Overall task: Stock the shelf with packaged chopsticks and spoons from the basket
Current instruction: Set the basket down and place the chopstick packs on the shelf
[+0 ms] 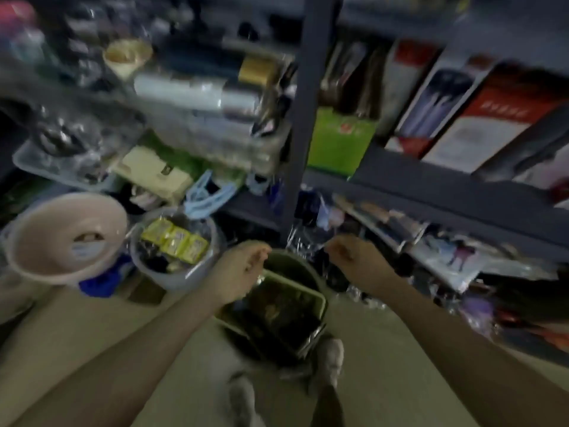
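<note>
The picture is smeared by motion. A pale green basket (320,303) sits on the floor by my feet, filled with dark packaged items (277,309). My left hand (240,266) hovers over the basket's left rim, fingers loosely curled, nothing visible in it. My right hand (351,257) hangs above and to the right of the basket, fingers curled in, and nothing shows in it either. The dark metal shelf (431,186) rises ahead, with boxed and bagged cutlery packs (462,118) leaning on its right-hand level.
A grey bucket (175,278) with yellow packets stands left of the basket, beside a pink basin (61,238). Clear-wrapped goods (446,254) crowd the lower right shelf. The left shelf holds rolls, trays and blue hangers (209,195). My shoes (331,359) are below the basket.
</note>
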`<move>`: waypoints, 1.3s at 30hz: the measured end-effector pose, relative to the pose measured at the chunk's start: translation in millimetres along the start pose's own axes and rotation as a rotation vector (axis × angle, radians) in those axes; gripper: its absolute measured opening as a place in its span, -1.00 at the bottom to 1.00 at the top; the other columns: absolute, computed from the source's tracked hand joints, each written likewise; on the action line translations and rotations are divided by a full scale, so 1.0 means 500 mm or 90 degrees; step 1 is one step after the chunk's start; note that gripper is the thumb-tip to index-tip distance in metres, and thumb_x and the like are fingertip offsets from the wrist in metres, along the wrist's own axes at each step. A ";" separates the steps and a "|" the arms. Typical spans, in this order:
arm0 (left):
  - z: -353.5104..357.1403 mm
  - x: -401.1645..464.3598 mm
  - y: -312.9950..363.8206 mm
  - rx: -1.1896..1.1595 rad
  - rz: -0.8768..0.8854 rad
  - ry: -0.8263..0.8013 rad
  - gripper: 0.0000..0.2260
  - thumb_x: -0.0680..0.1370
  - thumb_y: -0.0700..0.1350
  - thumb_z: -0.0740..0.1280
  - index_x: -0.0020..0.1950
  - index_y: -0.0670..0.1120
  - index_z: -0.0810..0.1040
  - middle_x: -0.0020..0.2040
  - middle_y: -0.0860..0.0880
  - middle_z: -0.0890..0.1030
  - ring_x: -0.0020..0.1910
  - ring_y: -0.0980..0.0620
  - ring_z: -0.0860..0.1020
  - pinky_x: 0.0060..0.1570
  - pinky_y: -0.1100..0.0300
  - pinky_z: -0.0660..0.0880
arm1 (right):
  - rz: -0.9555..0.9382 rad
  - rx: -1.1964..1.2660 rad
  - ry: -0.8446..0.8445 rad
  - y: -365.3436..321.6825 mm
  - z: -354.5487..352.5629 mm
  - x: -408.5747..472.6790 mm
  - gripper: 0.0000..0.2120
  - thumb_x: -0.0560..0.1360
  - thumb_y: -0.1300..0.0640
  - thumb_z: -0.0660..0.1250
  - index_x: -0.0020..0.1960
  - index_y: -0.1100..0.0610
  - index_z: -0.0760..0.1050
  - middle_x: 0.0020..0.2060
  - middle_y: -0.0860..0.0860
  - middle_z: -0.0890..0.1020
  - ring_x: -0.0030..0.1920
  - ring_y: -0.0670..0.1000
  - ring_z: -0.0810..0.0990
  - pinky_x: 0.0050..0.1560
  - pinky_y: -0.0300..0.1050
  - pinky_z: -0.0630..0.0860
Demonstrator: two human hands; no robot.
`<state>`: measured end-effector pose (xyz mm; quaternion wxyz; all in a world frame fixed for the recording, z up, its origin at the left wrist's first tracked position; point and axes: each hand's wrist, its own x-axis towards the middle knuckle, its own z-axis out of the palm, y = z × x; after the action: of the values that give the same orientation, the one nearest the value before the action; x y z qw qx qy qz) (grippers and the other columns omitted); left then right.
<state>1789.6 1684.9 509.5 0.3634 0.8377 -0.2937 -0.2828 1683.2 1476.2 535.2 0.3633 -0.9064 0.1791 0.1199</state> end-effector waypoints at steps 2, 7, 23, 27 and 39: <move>0.058 -0.035 -0.115 -0.009 -0.086 -0.041 -0.77 0.52 -0.29 0.24 0.16 -0.22 0.53 -0.02 -0.04 0.56 -0.01 -0.04 0.57 -0.16 0.58 0.34 | 0.084 -0.031 -0.081 0.060 0.134 0.014 -0.88 0.58 0.20 0.15 -0.06 0.16 0.45 -0.20 0.11 0.52 -0.12 0.14 0.55 -0.12 -0.14 0.37; 0.201 -0.092 -0.318 -0.062 -0.318 -0.108 -0.74 0.55 -0.25 0.21 0.24 -0.18 0.46 0.09 -0.10 0.58 0.10 -0.07 0.56 -0.05 0.31 0.35 | 0.211 -0.112 -0.280 0.204 0.408 0.043 -0.64 0.57 0.10 0.18 0.29 0.28 0.39 0.20 0.27 0.52 0.20 0.24 0.50 0.13 -0.01 0.44; 0.431 -0.065 -0.295 -0.652 -0.761 0.082 -0.84 0.54 -0.05 0.28 0.00 -0.13 0.44 -0.19 -0.08 0.55 -0.26 0.03 0.55 -0.45 0.24 0.56 | 0.447 0.261 -0.248 0.286 0.428 0.141 -0.61 0.48 0.06 0.36 0.24 0.20 0.47 0.02 0.03 0.49 0.12 0.05 0.45 0.03 -0.10 0.32; 0.390 -0.064 -0.268 -0.640 -0.799 0.108 -0.93 0.54 -0.19 0.29 -0.05 -0.20 0.47 -0.14 -0.14 0.52 -0.23 0.00 0.52 -0.31 0.18 0.53 | 0.375 0.231 -0.263 0.247 0.338 0.128 -0.87 0.47 0.14 0.38 -0.15 0.21 0.53 -0.21 0.10 0.59 -0.02 0.13 0.55 -0.07 -0.10 0.37; 0.206 -0.122 -0.065 -0.247 -0.513 0.181 -0.80 0.48 -0.14 0.29 0.01 -0.24 0.44 -0.28 -0.12 0.47 -0.27 -0.11 0.49 -0.25 0.12 0.39 | -0.099 -0.144 0.051 0.095 0.062 -0.038 -0.70 0.50 0.10 0.32 0.14 0.25 0.42 -0.09 0.23 0.65 -0.09 0.23 0.62 -0.23 -0.09 0.37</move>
<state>1687.5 1700.2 440.6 0.4108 0.8321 0.1661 -0.3335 1643.6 1470.6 491.0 0.2592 -0.9569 0.1078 0.0743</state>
